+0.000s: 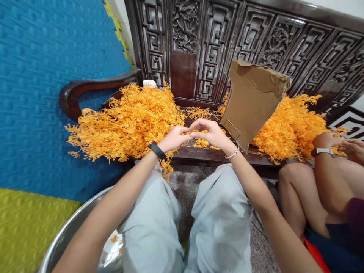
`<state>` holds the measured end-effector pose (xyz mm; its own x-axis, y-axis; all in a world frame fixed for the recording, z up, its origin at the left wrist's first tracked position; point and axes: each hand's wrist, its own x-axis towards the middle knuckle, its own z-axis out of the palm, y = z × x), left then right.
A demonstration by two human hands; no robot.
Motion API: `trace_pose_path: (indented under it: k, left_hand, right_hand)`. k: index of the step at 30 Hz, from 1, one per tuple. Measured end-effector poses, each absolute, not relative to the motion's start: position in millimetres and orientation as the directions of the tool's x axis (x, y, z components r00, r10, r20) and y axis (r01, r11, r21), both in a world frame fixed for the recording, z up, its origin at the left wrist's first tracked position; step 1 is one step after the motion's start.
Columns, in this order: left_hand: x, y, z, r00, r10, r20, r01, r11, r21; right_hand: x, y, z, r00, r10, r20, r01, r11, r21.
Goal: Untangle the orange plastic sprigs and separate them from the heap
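Observation:
My left hand [175, 138], below a black wristband, and my right hand [211, 133], below a silver bracelet, meet at the fingertips above the front of a dark wooden bench [196, 154]. Both are closed in a pinch; whatever they hold is too small or hidden to name. Just left of my left hand rises a big heap of orange plastic flower-like pieces [136, 121]. Smaller loose orange pieces [201, 143] lie on the seat behind and under my right hand.
An upright cardboard sheet [251, 98] divides the bench. Beyond it lies a second orange heap [292, 129], where another person's hands [327, 141] work. A white round container [149, 83] stands behind the left heap. A metal basin [71, 223] sits at lower left.

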<state>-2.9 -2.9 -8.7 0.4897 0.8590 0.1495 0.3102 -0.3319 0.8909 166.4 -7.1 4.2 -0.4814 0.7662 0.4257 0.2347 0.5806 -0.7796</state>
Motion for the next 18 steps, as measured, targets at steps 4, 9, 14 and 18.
trace_pose_path:
  k: [4, 9, 14, 18]
  left_hand:
    - [-2, -5, -6, 0.496, 0.851, 0.172, 0.33, -0.368, 0.869]
    - [-1, -7, -3, 0.518, 0.837, 0.175, 0.333, -0.386, 0.861]
    - [1, -5, -8, 0.54, 0.822, 0.183, 0.356, -0.42, 0.835]
    - [1, -4, -10, 0.513, 0.839, 0.184, 0.354, -0.402, 0.845]
  right_hand:
    - [167, -4, 3, -0.38, 0.805, 0.456, 0.193, 0.551, -0.812]
    - [174, 3, -1, -0.406, 0.835, 0.371, 0.183, 0.472, -0.863]
    - [181, 9, -5, -0.457, 0.854, 0.247, 0.182, 0.361, -0.915]
    - [180, 13, -9, -0.446, 0.87, 0.211, 0.19, 0.322, -0.927]
